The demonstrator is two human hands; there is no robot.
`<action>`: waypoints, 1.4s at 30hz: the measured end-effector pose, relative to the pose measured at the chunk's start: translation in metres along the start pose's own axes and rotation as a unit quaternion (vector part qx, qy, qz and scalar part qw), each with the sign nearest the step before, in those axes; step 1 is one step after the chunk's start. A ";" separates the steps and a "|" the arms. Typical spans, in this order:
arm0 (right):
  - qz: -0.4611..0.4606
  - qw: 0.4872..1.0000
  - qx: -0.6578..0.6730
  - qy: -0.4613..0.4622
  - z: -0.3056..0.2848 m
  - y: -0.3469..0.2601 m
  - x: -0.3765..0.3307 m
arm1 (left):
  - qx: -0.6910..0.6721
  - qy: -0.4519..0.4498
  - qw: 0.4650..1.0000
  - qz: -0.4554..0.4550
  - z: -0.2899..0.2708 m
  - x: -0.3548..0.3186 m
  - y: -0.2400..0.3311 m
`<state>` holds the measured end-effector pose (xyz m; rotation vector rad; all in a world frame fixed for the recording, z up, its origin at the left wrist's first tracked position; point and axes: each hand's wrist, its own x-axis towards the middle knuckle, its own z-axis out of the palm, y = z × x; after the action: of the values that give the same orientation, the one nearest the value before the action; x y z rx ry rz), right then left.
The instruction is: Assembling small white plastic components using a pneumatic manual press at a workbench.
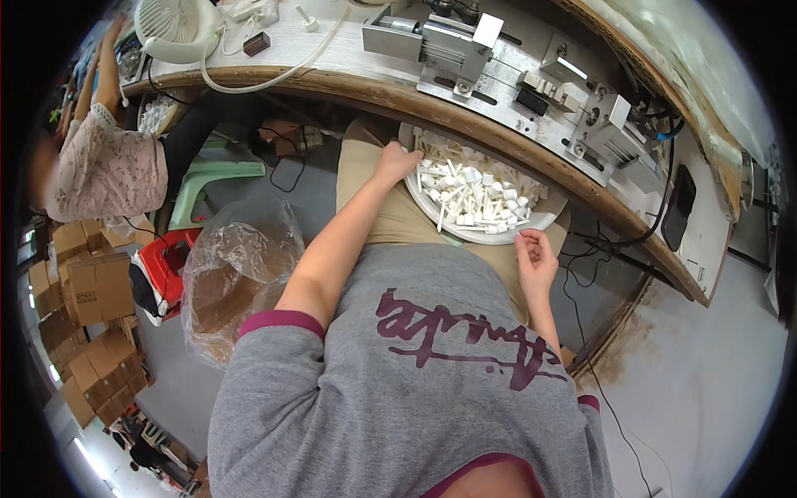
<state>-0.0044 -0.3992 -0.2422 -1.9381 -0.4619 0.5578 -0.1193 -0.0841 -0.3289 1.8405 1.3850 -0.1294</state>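
A round white basin (545, 217) rests on my lap, tucked partly beneath the table edge. Inside lies a heap of small white plastic pieces (477, 192), with thin stems and wider cap-like ends. My left hand (399, 163) is closed on the basin's left rim, its fingertips partly hidden by that rim. By the front right of the basin is my right hand (537, 259), with loosely curled fingers, slightly apart. Nothing shows in it; whether its fingertips touch the rim I cannot tell.
Metal clamping fixtures (465, 51) stand on the table, with a phone (679, 207) to their right. A white fan (177, 30) is at far left. Left of me are a clear plastic bag (241, 274), a green stool (203, 178) and a seated person (112, 170). Cables hang below the table.
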 end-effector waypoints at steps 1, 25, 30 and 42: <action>0.012 1.000 0.018 0.002 -0.001 0.003 0.002 | -0.103 -0.050 0.992 -0.051 -0.001 0.004 0.001; -0.064 0.996 -0.060 -0.031 -0.003 0.013 -0.059 | -0.501 -0.061 0.850 -0.153 -0.036 -0.011 -0.016; -0.072 0.993 -0.090 -0.024 -0.007 0.009 -0.066 | -0.541 -0.025 0.829 -0.138 -0.055 0.009 -0.030; -0.070 0.987 -0.123 -0.077 0.001 0.000 -0.055 | -0.619 0.060 0.770 -0.146 -0.098 -0.010 -0.106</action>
<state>-0.0504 -0.4281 -0.2329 -2.0848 -0.7909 0.5827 -0.2484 -0.0206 -0.3151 0.5150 1.2923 0.6284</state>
